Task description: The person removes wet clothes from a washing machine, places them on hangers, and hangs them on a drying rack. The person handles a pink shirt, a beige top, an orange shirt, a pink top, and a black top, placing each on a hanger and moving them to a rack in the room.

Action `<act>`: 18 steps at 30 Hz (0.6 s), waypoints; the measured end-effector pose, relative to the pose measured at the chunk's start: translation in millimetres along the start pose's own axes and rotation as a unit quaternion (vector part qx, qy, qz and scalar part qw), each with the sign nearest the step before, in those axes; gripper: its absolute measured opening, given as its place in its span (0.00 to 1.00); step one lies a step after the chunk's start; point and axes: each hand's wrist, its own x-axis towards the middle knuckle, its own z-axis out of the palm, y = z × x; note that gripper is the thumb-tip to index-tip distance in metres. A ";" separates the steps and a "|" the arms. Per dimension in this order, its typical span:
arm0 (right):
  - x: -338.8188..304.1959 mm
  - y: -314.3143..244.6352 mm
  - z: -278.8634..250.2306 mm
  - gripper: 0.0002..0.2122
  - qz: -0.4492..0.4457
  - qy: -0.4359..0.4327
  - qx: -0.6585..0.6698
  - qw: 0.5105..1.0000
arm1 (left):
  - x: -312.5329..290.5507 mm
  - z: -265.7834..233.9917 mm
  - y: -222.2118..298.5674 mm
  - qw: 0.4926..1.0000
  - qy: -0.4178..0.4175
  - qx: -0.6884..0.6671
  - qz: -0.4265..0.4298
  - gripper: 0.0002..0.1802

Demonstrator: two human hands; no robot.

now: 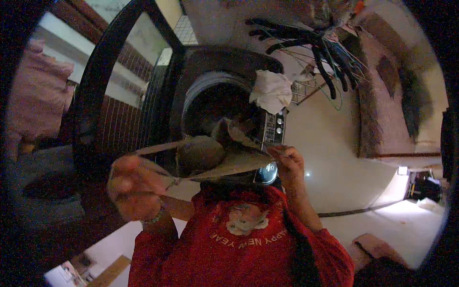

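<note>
- I see a round tub (210, 78) in a dark washer (229, 58); it's too dark to tell what's inside.
- A white cloth (271, 91) sits on the washer's right edge.
- The grey cloth (201, 155) stretches between my hands.
- My right hand (292, 165) pinches one end, fingers closed.
- My blurry left hand (135, 187) curls round the other.

The grey-brown cupped cloth garment (202, 155) looks matt and soft; the red printed cloth shirt (215, 260) is matt; the crumpled white cloth (272, 91), wrinkled and matt; the black round-mouthed machine (224, 56) resembles smooth plastic; the broad pale floor (322, 131), glossy.
</note>
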 end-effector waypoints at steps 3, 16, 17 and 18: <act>-10.9 -24.2 15.3 0.03 -0.067 -0.037 0.165 0.983 | 7.4 -1.4 12.5 0.994 -0.039 0.023 0.101 0.13; -111.1 -149.8 -36.4 0.16 -0.354 0.000 -0.061 0.933 | 80.3 13.8 -36.5 0.967 -0.159 -0.197 0.006 0.11; -113.5 -161.4 -44.5 0.19 -0.384 -0.033 -0.048 0.922 | 82.6 18.6 -42.9 0.966 -0.162 -0.199 -0.017 0.10; -113.6 -168.9 -50.7 0.20 -0.402 -0.059 -0.021 0.914 | 85.5 24.6 -50.6 0.965 -0.165 -0.200 -0.041 0.10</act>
